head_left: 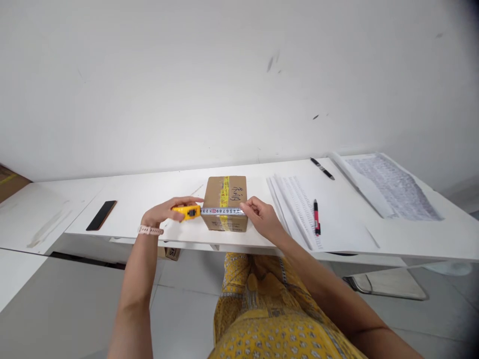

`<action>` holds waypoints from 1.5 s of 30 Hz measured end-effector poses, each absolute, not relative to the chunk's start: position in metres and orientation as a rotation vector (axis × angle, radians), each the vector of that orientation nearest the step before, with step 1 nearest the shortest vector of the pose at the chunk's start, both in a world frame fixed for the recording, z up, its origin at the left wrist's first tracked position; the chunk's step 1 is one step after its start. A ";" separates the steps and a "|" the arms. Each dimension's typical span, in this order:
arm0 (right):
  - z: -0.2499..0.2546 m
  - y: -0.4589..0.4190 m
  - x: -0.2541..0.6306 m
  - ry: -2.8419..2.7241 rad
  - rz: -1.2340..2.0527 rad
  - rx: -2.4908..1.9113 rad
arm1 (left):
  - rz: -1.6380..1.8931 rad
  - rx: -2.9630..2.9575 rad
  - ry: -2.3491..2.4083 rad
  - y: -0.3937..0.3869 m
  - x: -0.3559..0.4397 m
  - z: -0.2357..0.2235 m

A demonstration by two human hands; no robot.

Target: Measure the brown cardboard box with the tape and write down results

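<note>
At the far left, part of a brown carton (11,183) shows at the edge of the view. Next along the white counter (130,194), a dark phone (101,215) lies flat near the front edge. The person's left hand (170,212), with a pale band (150,230) at its wrist, grips a yellow tape measure (189,213) just beside the cardboard box (217,192); its fingers are bent around the case, and one reaches out toward the box. The box sits on the counter, with yellow tape and dark handwriting on its top. The measuring strip (224,211) runs from the case across the box, along the top near the front edge. At the box's right side, the right hand (262,217) pinches the strip's end between thumb and fingers. Further right lie printed papers (295,199) with a red and black pen (316,218) on them, then a black pen (322,168) near the wall and a densely written sheet (392,184).
</note>
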State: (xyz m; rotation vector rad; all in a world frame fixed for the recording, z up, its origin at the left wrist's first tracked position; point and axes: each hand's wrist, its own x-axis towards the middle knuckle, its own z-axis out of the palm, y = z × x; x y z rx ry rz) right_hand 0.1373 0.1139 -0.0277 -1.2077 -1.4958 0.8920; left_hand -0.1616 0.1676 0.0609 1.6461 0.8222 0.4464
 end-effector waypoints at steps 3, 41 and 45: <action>0.001 0.105 0.151 -1.759 0.746 -1.139 | 0.274 1.639 0.742 0.136 -0.154 0.064; -0.008 0.126 0.180 -1.508 0.259 -1.062 | 1.597 1.005 1.080 0.056 -0.048 -0.015; -0.019 0.127 0.186 -1.407 0.294 -1.095 | 1.379 1.029 0.884 0.038 -0.016 -0.007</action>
